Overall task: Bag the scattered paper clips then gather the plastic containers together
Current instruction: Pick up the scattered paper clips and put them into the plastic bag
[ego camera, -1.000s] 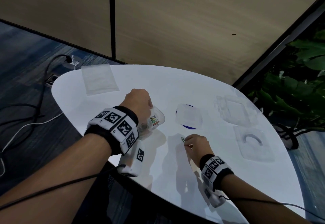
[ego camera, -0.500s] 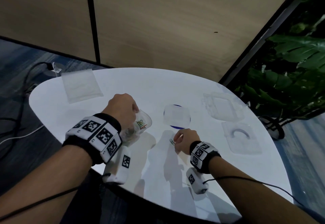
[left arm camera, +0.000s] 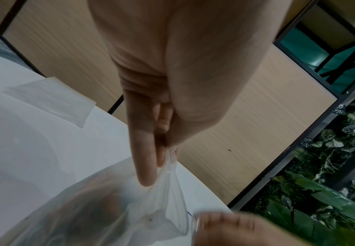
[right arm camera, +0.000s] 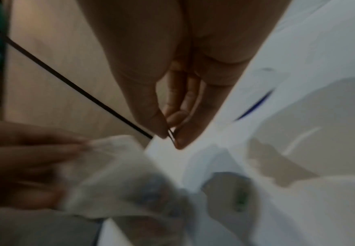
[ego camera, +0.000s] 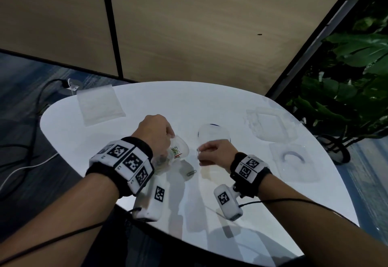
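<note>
My left hand (ego camera: 168, 134) pinches the top edge of a clear plastic bag (ego camera: 178, 149) and holds it just above the white table (ego camera: 231, 103); coloured paper clips show inside. In the left wrist view the thumb and fingers (left arm camera: 144, 166) grip the bag's rim (left arm camera: 172, 168). My right hand (ego camera: 200, 151) hovers right of the bag's mouth. In the blurred right wrist view, thumb and forefinger (right arm camera: 171, 138) pinch a thin paper clip (right arm camera: 173, 139). Another paper clip (ego camera: 191, 172) lies on the table below the bag. A round clear container (ego camera: 213, 133) with a blue edge sits just behind my right hand.
Two clear plastic containers (ego camera: 270, 125) (ego camera: 294, 159) lie at the table's right side. A flat clear bag (ego camera: 99, 105) lies at the back left. Wood-panelled walls stand behind, leafy plants (ego camera: 346, 77) to the right, and cables (ego camera: 31, 119) on the floor at left.
My right hand has risen from the table surface and moved up toward the bag's mouth with a clip pinched. The left hand keeps holding the bag.
</note>
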Tool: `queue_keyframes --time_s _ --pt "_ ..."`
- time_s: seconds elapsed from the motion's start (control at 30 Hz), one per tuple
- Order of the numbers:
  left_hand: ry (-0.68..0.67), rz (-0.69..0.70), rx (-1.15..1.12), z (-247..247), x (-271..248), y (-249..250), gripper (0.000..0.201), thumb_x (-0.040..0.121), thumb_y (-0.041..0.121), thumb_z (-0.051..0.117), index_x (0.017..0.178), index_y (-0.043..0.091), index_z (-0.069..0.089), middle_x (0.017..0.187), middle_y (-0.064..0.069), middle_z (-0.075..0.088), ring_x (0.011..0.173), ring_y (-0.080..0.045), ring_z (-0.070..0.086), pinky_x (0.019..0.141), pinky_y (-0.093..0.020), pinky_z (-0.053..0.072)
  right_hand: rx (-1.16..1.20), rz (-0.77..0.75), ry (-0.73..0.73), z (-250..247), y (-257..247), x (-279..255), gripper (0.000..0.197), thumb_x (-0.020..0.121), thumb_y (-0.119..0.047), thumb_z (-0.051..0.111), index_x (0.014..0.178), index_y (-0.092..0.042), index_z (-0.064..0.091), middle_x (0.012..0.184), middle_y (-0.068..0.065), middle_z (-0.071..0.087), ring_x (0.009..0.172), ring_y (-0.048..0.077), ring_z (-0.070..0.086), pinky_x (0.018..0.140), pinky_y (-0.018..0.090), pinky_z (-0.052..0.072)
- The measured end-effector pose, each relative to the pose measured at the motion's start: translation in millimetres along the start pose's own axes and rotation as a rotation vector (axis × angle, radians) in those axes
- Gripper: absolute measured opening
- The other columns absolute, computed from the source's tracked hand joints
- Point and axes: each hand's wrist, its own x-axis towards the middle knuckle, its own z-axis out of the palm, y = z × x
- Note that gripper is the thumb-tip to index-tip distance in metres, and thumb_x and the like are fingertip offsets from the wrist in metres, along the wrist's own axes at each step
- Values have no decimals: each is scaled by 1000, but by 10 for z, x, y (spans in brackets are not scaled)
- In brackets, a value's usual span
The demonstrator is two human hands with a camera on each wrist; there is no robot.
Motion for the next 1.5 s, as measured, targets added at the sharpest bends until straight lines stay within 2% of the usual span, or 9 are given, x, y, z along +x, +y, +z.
queue_keyframes --time_s 0.1,0.3,0.4,0.57,0.7,0.8,1.1,1.33,1.5 --pt "-27 25 4 58 13 29 22 94 5 56 89 12 76 79 -5 68 83 -31 73 82 -41 61 165 -250 -49 134 -353 -154 13 80 12 69 84 0 66 71 12 65 61 23 66 77 38 61" --pt "-97 37 -78 87 -12 82 21 96 3 53 98 8 73 74 -13 72 61 -28 76 73 -43 64 -352 -478 22 256 -304 -281 7 79 -11 75 85 -16 75 81 -1 75 75 8 72 78 25 59" --pt "-94 25 -94 86 -16 101 18 97 4 54 99 7 72 76 -15 70 60 -27 75 70 -42 64 -356 -545 4 162 -309 -247 8 83 -11 71 89 -15 76 85 -1 76 75 8 73 77 23 59" --pt "-39 -6 -91 12 1 59 22 97 2 50 99 3 72 75 -17 69 59 -29 73 67 -39 64 -330 -356 142 -30 -38 94 15 82 -3 66 85 -13 76 76 1 71 67 16 68 66 24 59" --pt "-19 -2 -61 -62 4 11 21 98 5 51 99 6 72 73 -14 69 57 -26 73 67 -39 64 -848 -372 -75 85 346 256 17 83 -30 70 98 -23 76 78 -12 57 69 7 56 68 19 45" --pt "-28 9 -48 -78 -2 -4 21 98 6 52 99 7 72 73 -14 69 58 -27 72 68 -40 64 -907 -415 -118 206 482 300 13 80 -29 73 92 -25 75 78 -11 48 75 12 53 73 26 46" --pt "-41 1 -47 -78 21 -14 20 98 5 52 99 7 72 74 -13 68 62 -29 73 71 -41 64 -982 -213 -277 4 167 261 9 87 -25 66 80 -21 68 77 -2 66 69 15 60 63 24 51" --pt "-39 5 -59 -29 32 -4 20 98 6 52 98 7 72 70 -12 68 58 -27 72 66 -37 64 -469 -459 -97 -78 -549 -53 9 88 -23 67 80 -20 66 76 -2 64 61 13 60 52 24 50" --pt "-70 23 -51 -4 29 21 19 98 8 52 99 9 71 73 -14 70 59 -25 74 65 -35 64 -800 -600 -189 164 -415 -196 15 86 -42 67 92 -30 74 90 -17 73 66 3 62 71 18 49"
